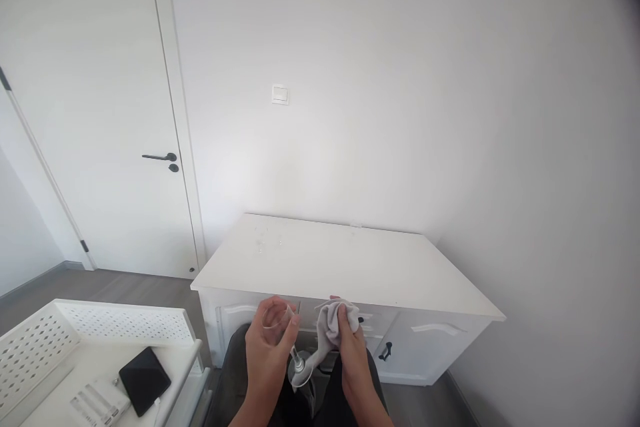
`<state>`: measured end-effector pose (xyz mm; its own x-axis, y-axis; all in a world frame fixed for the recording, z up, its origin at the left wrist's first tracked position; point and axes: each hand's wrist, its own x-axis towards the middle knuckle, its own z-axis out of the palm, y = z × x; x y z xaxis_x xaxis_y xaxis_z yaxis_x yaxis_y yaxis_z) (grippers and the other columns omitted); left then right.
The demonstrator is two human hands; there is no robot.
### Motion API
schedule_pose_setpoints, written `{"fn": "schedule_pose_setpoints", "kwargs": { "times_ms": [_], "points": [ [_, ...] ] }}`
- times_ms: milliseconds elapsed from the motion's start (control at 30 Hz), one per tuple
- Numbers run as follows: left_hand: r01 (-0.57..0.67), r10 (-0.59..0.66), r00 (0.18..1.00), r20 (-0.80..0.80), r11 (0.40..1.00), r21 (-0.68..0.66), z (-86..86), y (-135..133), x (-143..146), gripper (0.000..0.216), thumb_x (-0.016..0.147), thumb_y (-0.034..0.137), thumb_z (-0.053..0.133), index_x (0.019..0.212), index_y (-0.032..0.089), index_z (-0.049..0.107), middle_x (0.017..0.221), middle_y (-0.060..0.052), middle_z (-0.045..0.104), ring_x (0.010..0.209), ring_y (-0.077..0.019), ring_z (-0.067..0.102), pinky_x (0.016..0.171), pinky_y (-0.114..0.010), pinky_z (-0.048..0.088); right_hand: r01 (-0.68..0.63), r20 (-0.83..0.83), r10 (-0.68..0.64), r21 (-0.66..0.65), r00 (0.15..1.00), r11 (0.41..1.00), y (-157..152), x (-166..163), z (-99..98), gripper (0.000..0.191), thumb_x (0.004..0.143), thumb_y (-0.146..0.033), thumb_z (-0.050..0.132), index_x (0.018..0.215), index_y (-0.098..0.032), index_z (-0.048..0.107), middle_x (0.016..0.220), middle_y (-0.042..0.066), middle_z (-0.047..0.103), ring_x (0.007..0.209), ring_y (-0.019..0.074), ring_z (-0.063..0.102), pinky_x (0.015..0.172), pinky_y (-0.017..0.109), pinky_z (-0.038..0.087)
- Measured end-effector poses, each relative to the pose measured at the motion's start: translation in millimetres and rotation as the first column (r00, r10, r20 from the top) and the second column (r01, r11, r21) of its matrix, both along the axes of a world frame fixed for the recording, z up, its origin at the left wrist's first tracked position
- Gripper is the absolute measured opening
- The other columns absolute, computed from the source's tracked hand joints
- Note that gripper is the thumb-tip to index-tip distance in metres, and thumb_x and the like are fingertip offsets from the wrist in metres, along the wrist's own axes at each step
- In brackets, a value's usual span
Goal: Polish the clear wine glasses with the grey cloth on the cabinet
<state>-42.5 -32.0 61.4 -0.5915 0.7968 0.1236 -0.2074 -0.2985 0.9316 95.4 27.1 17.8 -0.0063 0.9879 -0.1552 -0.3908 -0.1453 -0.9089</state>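
Observation:
My left hand (270,340) is wrapped round the bowl of a clear stemmed wine glass (299,365), which tilts with its stem and round foot pointing down toward my lap. The bowl's rim shows between thumb and fingers. In my right hand (350,353) is a bunched light grey cloth (330,323), pinched under the thumb. A tail of the cloth hangs down to the glass's foot; whether it touches the foot I cannot tell. Both hands are above my knees, in front of a white cabinet (345,267).
Wet-looking spots mark the cabinet top's left part. A white cart (185,347) with perforated sides stands at lower left, holding a black tablet (145,380) and a white power strip (99,403). Behind are a door with a black handle (160,157) and a light switch (281,95).

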Motion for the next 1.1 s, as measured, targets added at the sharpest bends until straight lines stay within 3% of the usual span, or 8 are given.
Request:
{"fn": "schedule_pose_setpoints", "kwargs": {
  "times_ms": [67, 233, 433, 500, 700, 833, 967, 1100],
  "points": [
    [0.062, -0.063, 0.997, 0.038, 0.997, 0.04, 2.0, 2, 1, 0.048, 0.073, 0.044, 0.089, 0.105, 0.02, 0.064, 0.099, -0.009, 0.073, 0.1, -0.0259, 0.071, 0.085, -0.032, 0.06, 0.007, -0.065, -0.01, -0.04, 0.998, 0.999, -3, -9, -0.2, 0.061, 0.076, -0.065, 0.081, 0.124, -0.027, 0.072, 0.13, 0.005, 0.073, 0.132, 0.0318, 0.059, 0.103, 0.041, 0.051],
    [0.19, -0.188, 0.982, -0.034, 0.976, 0.103, 0.8, 4, -3, 0.04, 0.076, 0.04, 0.087, 0.102, 0.018, 0.065, 0.092, -0.008, 0.071, 0.086, -0.0216, 0.07, 0.078, -0.029, 0.058, -0.512, -0.334, 0.496, 0.046, 0.801, 0.858, -31, -28, 9.7, 0.05, 0.077, -0.06, 0.076, 0.111, -0.023, 0.078, 0.106, 0.011, 0.078, 0.109, 0.0347, 0.069, 0.086, 0.043, 0.057],
    [0.304, -0.314, 0.949, 0.025, 0.934, 0.188, -11.7, 1, -19, 0.038, 0.083, 0.042, 0.081, 0.108, 0.02, 0.062, 0.092, -0.005, 0.069, 0.08, -0.0182, 0.067, 0.075, -0.028, 0.056, -0.696, -0.423, 0.637, 0.022, 0.644, 0.718, -29, -7, 2.4, 0.049, 0.09, -0.064, 0.064, 0.098, -0.018, 0.078, 0.093, 0.01, 0.076, 0.087, 0.0255, 0.069, 0.078, 0.035, 0.053],
    [0.397, -0.409, 0.912, 0.011, 0.891, 0.221, -15.5, 1, -21, 0.043, 0.081, 0.046, 0.081, 0.11, 0.02, 0.061, 0.092, -0.005, 0.069, 0.077, -0.018, 0.067, 0.072, -0.028, 0.054, -0.738, -0.378, 0.694, 0.039, 0.613, 0.673, -26, -3, -16.4, 0.037, 0.077, -0.049, 0.085, 0.095, -0.017, 0.078, 0.088, 0.006, 0.074, 0.082, 0.0206, 0.066, 0.079, 0.031, 0.05],
    [0.732, -0.728, 0.679, -0.099, 0.658, 0.179, -14.2, -1, -19, 0.049, 0.077, 0.05, 0.084, 0.106, 0.019, 0.059, 0.093, -0.006, 0.067, 0.073, -0.0159, 0.065, 0.063, -0.025, 0.05, -0.851, -0.05, 0.854, 0.06, 0.519, 0.521, -29, -7, -48.2, 0.068, 0.05, -0.034, 0.103, 0.112, -0.019, 0.078, 0.102, 0.007, 0.072, 0.101, 0.0244, 0.064, 0.092, 0.036, 0.046],
    [0.553, -0.489, 0.813, -0.316, 0.818, 0.158, -18.1, -7, -17, 0.038, 0.085, 0.042, 0.076, 0.111, 0.02, 0.058, 0.093, -0.006, 0.069, 0.078, -0.0188, 0.069, 0.072, -0.031, 0.056, -0.806, 0.217, 0.779, 0.076, 0.589, 0.588, -35, -7, -19.9, 0.05, 0.066, -0.038, 0.095, 0.108, -0.019, 0.077, 0.102, 0.007, 0.074, 0.099, 0.0265, 0.065, 0.09, 0.037, 0.049],
    [0.183, -0.047, 0.861, -0.506, 0.958, 0.222, -27.7, -14, -13, 0.04, 0.085, 0.027, 0.076, 0.119, 0.022, 0.056, 0.101, -0.007, 0.073, 0.088, -0.0221, 0.073, 0.08, -0.034, 0.06, -0.557, 0.567, 0.293, 0.374, 0.77, 0.741, -42, -13, -1.8, 0.025, 0.094, -0.042, 0.066, 0.104, -0.022, 0.077, 0.107, 0.011, 0.074, 0.099, 0.0281, 0.064, 0.091, 0.04, 0.051],
    [0.223, -0.103, 0.913, -0.394, 0.936, 0.271, -25.2, -13, -15, 0.035, 0.091, 0.032, 0.071, 0.12, 0.021, 0.056, 0.095, -0.007, 0.073, 0.084, -0.0215, 0.073, 0.076, -0.033, 0.061, -0.493, 0.436, 0.321, 0.373, 0.841, 0.786, -44, -21, -20.8, 0.041, 0.087, -0.058, 0.072, 0.106, -0.022, 0.078, 0.098, 0.012, 0.076, 0.093, 0.03, 0.066, 0.087, 0.042, 0.054]
  ]
}}
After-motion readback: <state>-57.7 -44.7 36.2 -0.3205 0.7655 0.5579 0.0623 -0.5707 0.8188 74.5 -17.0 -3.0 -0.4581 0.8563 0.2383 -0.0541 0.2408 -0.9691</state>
